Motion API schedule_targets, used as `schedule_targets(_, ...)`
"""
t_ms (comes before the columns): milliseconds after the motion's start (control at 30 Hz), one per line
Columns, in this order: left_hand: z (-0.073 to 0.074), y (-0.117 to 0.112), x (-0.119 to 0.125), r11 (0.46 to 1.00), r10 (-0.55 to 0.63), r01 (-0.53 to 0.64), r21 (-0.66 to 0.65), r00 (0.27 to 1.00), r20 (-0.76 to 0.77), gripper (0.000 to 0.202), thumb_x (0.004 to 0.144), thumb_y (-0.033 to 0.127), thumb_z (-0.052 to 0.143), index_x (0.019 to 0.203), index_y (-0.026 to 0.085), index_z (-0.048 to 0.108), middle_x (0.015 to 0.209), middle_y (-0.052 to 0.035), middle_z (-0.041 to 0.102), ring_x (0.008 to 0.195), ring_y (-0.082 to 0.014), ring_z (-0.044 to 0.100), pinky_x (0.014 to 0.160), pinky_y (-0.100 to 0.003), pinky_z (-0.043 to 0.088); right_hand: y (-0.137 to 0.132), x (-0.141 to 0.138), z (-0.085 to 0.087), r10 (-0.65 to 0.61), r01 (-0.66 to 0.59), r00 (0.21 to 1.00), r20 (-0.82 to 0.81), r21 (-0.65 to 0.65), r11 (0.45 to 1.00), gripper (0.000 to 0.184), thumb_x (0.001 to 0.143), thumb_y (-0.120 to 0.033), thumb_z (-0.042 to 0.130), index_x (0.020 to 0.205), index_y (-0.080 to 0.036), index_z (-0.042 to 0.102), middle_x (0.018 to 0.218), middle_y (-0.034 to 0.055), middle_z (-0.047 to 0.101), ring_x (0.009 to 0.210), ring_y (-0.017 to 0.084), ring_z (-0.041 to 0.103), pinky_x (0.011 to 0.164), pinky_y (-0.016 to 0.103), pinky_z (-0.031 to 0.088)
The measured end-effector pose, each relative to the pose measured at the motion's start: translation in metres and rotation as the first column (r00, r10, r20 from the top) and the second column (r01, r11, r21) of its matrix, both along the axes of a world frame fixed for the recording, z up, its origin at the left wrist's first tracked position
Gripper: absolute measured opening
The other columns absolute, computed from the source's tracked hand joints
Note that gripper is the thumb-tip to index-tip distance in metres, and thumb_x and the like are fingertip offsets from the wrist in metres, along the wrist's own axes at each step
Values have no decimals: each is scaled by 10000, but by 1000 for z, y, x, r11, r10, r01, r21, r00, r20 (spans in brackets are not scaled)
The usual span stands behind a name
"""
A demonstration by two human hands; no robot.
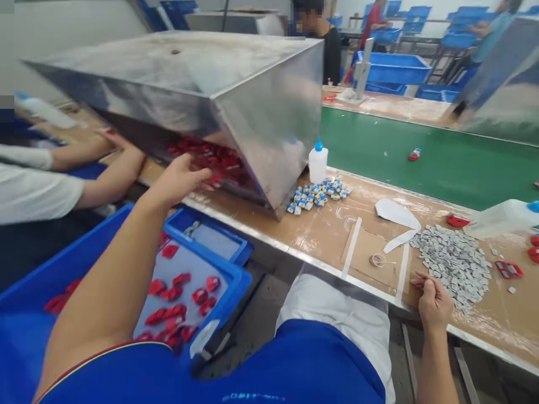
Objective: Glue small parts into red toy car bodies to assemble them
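Observation:
My left hand (184,178) reaches to the mouth of a metal hopper (269,118), its fingers stretched beside a heap of small red plastic parts (214,160). Its fingertips are blurred, and I see no part clearly held in them. At the bench edge, my right hand (434,300) is closed, thumb and fingers pressed together; whatever they may hold is hidden. A pile of small grey square pieces (452,266) lies right beside it. To its left, a small ring-shaped thing (377,260) rests on a cardboard piece (362,255) fixed down with white tape.
Below my left arm is a blue bin (242,280) with red parts. Blue-and-white pieces (311,196) lie near a white bottle (318,163). A green conveyor belt (379,143) carries one red part (415,154). A co-worker's arms (92,174) are at the left.

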State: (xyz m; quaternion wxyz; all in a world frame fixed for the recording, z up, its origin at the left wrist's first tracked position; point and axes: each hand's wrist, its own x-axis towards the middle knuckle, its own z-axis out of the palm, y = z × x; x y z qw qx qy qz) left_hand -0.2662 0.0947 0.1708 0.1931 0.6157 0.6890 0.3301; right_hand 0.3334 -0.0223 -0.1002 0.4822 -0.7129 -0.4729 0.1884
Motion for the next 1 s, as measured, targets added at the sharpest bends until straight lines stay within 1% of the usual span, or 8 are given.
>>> schedule_targets(100,-7,-73,14,993,52,-37,-110,990,130,558,811,639,824,921,206,489,758,39,683,672,-142,677,635,-279,570,5,-1,6,29,-27,999,-41,36,999,555,969,-672,562,988,-164,784,726,76,761,711,265,732,758,432,609)
schedule_targets(167,-11,-110,44,998,-12,16,-64,998,60,462,812,564,826,960,198,586,870,14,723,731,-143,687,661,-270,554,7,-2,11,49,-46,997,-53,68,997,487,956,-611,574,951,-169,779,689,59,740,664,250,715,717,411,595)
schedule_targets(300,-30,-140,116,976,-209,201,84,973,99,263,902,432,782,968,203,672,937,-18,753,825,-157,716,753,-278,578,6,-4,16,65,-61,997,-47,93,994,381,902,-489,557,887,-180,779,659,55,739,640,245,719,700,405,602)
schedule_targets(467,-83,-118,173,937,-345,298,185,876,336,234,917,351,810,1047,201,684,1077,-61,796,949,-191,784,828,-283,638,1,-5,18,54,-53,998,-19,70,996,305,808,-351,544,827,-191,803,646,51,772,634,248,745,713,402,612)
schedule_targets(633,-147,-81,220,907,-381,411,92,709,594,395,847,274,881,1170,216,661,1113,-43,753,910,-167,802,769,-245,643,-4,-11,21,48,-47,999,-8,55,997,292,819,-323,535,807,-207,803,646,32,785,626,235,752,703,384,616)
schedule_targets(800,-195,-64,253,844,-183,533,-53,380,907,445,823,370,940,1123,194,663,1013,-57,784,764,-162,774,677,-268,627,-7,-17,24,52,-53,998,25,49,997,296,880,-303,536,882,-211,818,683,23,799,668,228,769,722,379,620)
schedule_targets(933,-220,-61,263,828,6,544,-134,231,973,594,755,478,996,1174,221,661,1096,-72,777,748,-106,679,669,-235,550,-8,-19,26,60,-63,997,49,54,997,290,922,-325,552,918,-215,821,690,22,798,668,224,760,710,377,614)
schedule_targets(1000,-228,-61,267,813,15,569,-127,197,980,644,725,570,995,1146,238,639,1117,-70,758,702,-87,599,634,-234,498,-8,-20,28,74,-78,995,61,63,995,302,961,-357,554,947,-219,823,696,22,796,671,222,755,712,380,613)
